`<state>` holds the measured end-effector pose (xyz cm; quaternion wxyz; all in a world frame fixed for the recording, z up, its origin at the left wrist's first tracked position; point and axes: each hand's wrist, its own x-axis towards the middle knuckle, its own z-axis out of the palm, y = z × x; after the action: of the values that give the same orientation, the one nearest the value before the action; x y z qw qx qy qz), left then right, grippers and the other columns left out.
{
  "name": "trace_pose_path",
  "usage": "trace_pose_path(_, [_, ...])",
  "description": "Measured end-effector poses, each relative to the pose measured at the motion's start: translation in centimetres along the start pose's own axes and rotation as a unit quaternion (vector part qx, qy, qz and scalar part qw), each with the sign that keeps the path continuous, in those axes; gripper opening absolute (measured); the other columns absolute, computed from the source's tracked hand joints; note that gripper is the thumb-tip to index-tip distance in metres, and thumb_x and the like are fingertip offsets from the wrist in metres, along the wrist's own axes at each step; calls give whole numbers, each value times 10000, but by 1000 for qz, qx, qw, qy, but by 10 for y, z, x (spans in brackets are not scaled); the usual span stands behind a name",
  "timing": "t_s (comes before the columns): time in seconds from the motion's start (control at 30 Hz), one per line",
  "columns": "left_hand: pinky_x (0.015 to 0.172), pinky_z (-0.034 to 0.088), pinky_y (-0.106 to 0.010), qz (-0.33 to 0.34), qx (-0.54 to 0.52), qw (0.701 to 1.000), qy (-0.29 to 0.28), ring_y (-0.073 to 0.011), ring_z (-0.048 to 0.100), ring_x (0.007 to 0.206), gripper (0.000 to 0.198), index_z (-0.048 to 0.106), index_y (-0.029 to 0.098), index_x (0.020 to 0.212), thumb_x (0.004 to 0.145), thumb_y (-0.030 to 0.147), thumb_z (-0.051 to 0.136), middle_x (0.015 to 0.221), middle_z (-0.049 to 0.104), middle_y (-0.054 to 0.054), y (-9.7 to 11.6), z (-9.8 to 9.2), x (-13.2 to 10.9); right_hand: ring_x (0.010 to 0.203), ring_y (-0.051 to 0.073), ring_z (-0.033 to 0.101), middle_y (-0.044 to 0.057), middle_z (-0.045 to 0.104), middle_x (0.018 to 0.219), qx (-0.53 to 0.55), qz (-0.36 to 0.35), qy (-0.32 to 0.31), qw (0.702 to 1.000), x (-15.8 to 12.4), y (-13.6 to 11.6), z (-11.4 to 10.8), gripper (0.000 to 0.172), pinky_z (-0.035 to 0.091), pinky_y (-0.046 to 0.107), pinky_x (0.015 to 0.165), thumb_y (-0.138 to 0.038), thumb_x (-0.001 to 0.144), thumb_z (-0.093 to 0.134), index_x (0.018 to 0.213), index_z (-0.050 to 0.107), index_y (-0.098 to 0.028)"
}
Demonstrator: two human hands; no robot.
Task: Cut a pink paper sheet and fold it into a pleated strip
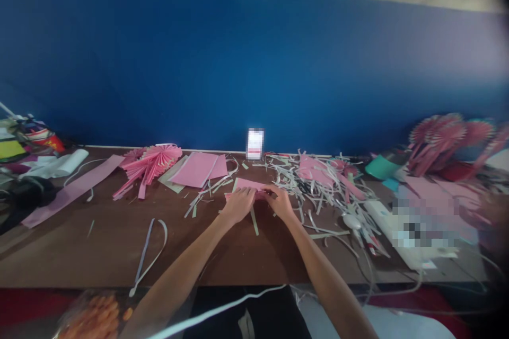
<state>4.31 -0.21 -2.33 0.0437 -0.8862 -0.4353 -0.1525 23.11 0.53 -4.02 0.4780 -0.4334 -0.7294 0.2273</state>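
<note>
A piece of pink paper [247,183] lies on the brown table in front of me, with a pale green edge showing at its left. My left hand [239,204] presses on its near side, fingers bent together over it. At the right end, the fingers and thumb of my right hand [279,202] pinch the same paper. Part of the paper is hidden beneath my fingers, and whether it is folded there I cannot tell. Just below my hands, a pale green paper strip [254,221] rests on the table.
Pink sheets [194,169] and pleated pink paper fans [153,164] lie to the left. A lit phone [255,144] leans against the blue wall [254,63]. Right of my hands are tangled paper scraps [292,176], a glue gun [355,225] and a white power strip [392,233].
</note>
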Motion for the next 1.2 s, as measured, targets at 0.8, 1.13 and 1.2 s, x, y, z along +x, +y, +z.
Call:
trace_pose_path(0.8, [889,424,-365,13,-15,1000,-10,-217,569,975,287,526,170,1129,867,93,439,1013,620,-89,-14,-5,-3,724,180,652,32,709,788,-8,24,7,1000,-3,2,1,158,498,279,700,-285,804,598,840,722,-194])
trace_pose_path(1.13, [874,444,-356,-13,-49,998,-33,-215,589,960,322,566,174,1118,845,64,433,1033,644,-80,-21,-5,-6,825,187,657,36,713,915,-77,-17,-23,997,-2,2,-9,192,486,289,772,-338,853,574,934,705,-222])
trace_pose_path(1.2, [858,449,-351,-13,-44,998,-44,-216,596,937,328,583,168,1095,826,45,441,1001,654,-82,-21,-4,-7,899,192,649,39,706,980,-121,-42,-48,991,-2,2,-10,205,470,295,821,-335,861,573,1001,691,-242])
